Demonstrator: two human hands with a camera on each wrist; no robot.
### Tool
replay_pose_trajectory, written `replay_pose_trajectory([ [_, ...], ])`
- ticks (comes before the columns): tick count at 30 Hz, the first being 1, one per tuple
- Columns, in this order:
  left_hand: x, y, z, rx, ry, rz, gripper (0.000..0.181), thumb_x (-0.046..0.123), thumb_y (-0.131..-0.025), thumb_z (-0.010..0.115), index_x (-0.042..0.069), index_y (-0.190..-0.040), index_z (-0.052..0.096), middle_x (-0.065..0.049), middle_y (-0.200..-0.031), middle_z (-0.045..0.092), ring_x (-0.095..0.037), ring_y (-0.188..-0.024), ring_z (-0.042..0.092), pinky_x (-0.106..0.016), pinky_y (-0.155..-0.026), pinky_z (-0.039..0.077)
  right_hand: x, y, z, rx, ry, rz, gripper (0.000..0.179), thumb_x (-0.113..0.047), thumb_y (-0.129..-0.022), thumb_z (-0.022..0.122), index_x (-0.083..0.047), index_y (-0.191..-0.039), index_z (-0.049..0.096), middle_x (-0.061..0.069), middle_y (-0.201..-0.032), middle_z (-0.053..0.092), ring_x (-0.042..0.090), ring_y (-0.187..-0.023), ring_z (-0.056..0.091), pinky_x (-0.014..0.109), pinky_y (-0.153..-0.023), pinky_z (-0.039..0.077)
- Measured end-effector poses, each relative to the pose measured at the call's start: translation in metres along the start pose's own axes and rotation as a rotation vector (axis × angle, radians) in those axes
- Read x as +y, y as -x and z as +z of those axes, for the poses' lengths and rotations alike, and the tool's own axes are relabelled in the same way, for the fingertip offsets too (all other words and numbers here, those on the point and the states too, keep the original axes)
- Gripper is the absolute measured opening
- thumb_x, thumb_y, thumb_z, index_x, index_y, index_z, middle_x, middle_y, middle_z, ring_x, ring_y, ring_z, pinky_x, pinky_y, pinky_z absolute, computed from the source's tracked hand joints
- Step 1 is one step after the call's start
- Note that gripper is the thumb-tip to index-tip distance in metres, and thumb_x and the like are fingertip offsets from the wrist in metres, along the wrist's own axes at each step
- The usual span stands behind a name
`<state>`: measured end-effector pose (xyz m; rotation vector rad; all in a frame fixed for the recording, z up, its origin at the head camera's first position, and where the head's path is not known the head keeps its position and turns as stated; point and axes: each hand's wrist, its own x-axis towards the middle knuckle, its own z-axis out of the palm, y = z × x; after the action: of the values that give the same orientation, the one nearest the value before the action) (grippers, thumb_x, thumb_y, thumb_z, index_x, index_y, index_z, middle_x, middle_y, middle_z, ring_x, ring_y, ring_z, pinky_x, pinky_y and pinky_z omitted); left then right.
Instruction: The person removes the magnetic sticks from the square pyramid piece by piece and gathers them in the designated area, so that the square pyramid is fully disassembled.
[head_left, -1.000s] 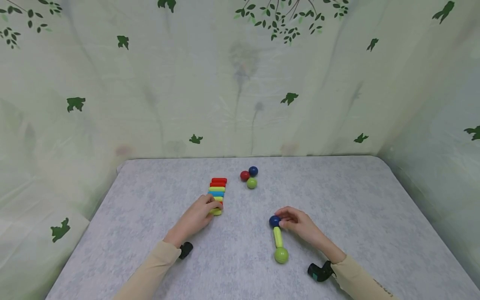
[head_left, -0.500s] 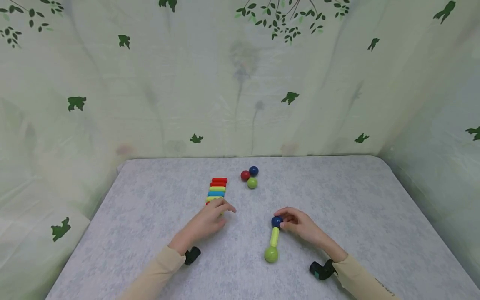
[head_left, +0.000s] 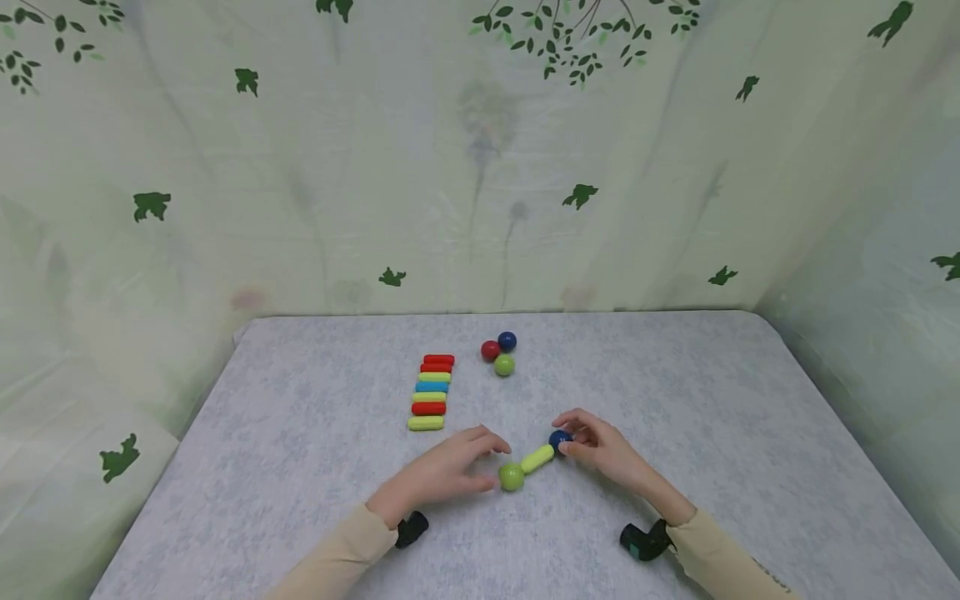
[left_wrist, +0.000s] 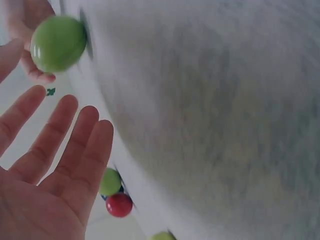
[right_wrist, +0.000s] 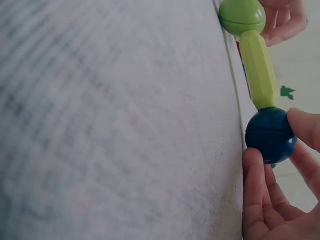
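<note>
My right hand (head_left: 600,450) pinches a dark blue ball (right_wrist: 270,135) between thumb and fingers. A yellow-green rod (right_wrist: 259,70) joins that ball to a green ball (head_left: 512,477), and the joined piece lies slanted on the table, its green end to the left and nearer me. Beside the green ball is my left hand (head_left: 446,471), fingers spread and thumb apart. In the left wrist view the green ball (left_wrist: 59,44) stands just beyond those fingers, with a gap showing between.
A column of red, blue and yellow-green rods (head_left: 431,387) lies left of centre on the grey table (head_left: 675,375). Farther back, a red ball (head_left: 490,351), a blue ball (head_left: 507,341) and a green ball (head_left: 504,365) sit together. A leaf-printed curtain (head_left: 480,167) hangs behind.
My left hand has left the rods and moved right and nearer me, to the joined piece. The piece has swung about its blue ball, the green end going left and away from me.
</note>
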<state>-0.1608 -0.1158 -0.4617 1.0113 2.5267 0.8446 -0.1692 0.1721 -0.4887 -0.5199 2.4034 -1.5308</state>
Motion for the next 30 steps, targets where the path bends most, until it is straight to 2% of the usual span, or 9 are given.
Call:
replay_pose_trajectory([
  [3,0.003,-0.004,0.005,0.000,-0.026,0.004,0.038,0.027,-0.089,0.069,0.018,-0.124,0.056,0.005,-0.118,0.055,-0.010,-0.104,0.051,-0.029,-0.092,0.044,0.000,0.000,0.000,0.015,0.007,0.027,0.026,-0.020,-0.094,0.062,-0.008,-0.117,0.059,0.011,-0.109,0.056,0.020,-0.081,0.056,0.030,-0.065,0.048],
  [8,0.008,-0.010,0.010,0.034,-0.100,0.016,0.038,0.019,-0.088,0.070,0.018,-0.123,0.056,0.006,-0.115,0.054,-0.009,-0.101,0.049,-0.027,-0.090,0.045,0.000,0.001,0.000,0.025,-0.024,0.058,0.027,-0.022,-0.093,0.063,-0.007,-0.115,0.058,0.010,-0.107,0.056,0.021,-0.079,0.057,0.030,-0.064,0.048],
  [17,0.010,-0.019,0.013,0.044,-0.163,0.016,0.030,0.015,-0.089,0.068,0.019,-0.117,0.058,0.008,-0.108,0.056,-0.010,-0.094,0.048,-0.024,-0.083,0.046,-0.001,0.004,-0.003,-0.032,-0.086,0.052,0.031,-0.016,-0.091,0.066,-0.004,-0.117,0.055,0.012,-0.106,0.056,0.023,-0.077,0.057,0.031,-0.066,0.048],
  [27,0.005,-0.019,0.010,0.037,-0.199,0.098,0.021,0.013,-0.091,0.066,0.018,-0.111,0.064,0.005,-0.111,0.056,-0.012,-0.100,0.051,-0.025,-0.087,0.045,0.001,0.004,-0.004,-0.070,-0.022,0.038,0.029,-0.016,-0.089,0.069,-0.005,-0.114,0.058,0.007,-0.101,0.059,0.021,-0.076,0.056,0.028,-0.064,0.047],
  [30,0.004,-0.019,0.011,0.045,-0.188,0.099,0.020,0.014,-0.091,0.065,0.018,-0.111,0.066,0.005,-0.112,0.057,-0.012,-0.103,0.052,-0.026,-0.089,0.045,0.000,0.003,-0.003,-0.073,-0.008,0.039,0.029,-0.016,-0.089,0.068,-0.006,-0.114,0.058,0.006,-0.100,0.059,0.021,-0.076,0.055,0.027,-0.063,0.047],
])
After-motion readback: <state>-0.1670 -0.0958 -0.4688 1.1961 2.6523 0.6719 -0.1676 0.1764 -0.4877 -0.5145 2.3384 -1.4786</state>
